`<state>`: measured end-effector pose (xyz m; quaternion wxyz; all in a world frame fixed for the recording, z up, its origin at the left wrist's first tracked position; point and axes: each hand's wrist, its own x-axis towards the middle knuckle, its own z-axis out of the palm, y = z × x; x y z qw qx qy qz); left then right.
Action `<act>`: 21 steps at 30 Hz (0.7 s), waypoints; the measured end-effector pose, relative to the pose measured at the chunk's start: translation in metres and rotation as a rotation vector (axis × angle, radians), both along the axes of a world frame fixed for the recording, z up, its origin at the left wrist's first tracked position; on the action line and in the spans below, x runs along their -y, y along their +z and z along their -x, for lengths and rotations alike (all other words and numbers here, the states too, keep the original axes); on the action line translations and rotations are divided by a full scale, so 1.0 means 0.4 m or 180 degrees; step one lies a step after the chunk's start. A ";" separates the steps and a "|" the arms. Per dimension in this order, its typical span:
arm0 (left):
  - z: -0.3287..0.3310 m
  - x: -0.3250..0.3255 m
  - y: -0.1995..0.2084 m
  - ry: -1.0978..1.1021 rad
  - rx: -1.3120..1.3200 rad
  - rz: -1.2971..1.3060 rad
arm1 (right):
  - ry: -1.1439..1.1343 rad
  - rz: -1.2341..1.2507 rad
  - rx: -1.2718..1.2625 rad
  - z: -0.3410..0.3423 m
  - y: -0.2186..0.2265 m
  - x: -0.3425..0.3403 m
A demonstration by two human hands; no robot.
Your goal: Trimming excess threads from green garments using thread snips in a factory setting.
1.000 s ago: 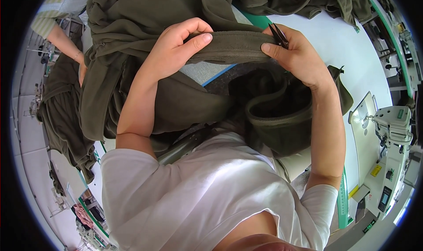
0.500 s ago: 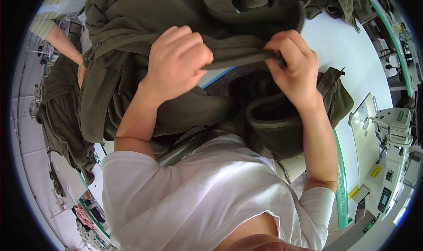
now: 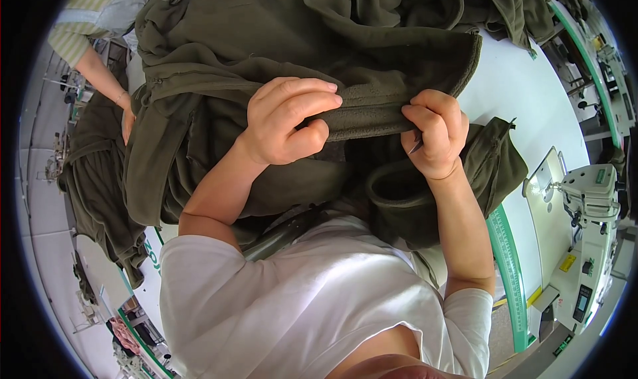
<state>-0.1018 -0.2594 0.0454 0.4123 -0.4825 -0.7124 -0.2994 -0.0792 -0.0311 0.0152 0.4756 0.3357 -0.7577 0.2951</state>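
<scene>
A large olive-green fleece garment (image 3: 219, 20) lies heaped in front of me, and its thick seamed edge (image 3: 372, 116) runs between my hands. My left hand (image 3: 286, 123) rests at the left part of this edge, fingers stretched out and thumb apart from them. Closed around the right part of the edge is my right hand (image 3: 435, 133). A small dark pointed tool (image 3: 417, 141) sticks out from that hand's palm; its kind is mostly hidden. Below the hands, a tube-like olive piece (image 3: 402, 193) hangs near my lap.
A white sewing machine (image 3: 591, 193) stands at the right on the white table (image 3: 531, 93), whose near edge carries a green measuring strip (image 3: 508, 266). At the far left, another person's arm (image 3: 103, 80) reaches to the cloth. More olive fabric (image 3: 93, 173) hangs at the left.
Both hands have come lower and nearer to me with the fabric edge. My left fingers have loosened from a fist and stretched out. More of the seamed edge lies flat in sight.
</scene>
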 end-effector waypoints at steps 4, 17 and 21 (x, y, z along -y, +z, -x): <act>0.021 0.012 -0.009 -0.0222 -0.0516 0.0340 | -0.0025 0.0121 0.0215 -0.013 0.010 0.007; 0.005 0.011 -0.018 -0.0098 -0.0790 0.0319 | 0.1613 0.4375 0.4088 -0.144 0.032 0.118; 0.001 0.004 -0.021 -0.0066 -0.0746 0.0417 | 0.1362 0.4558 0.4147 -0.112 0.051 0.136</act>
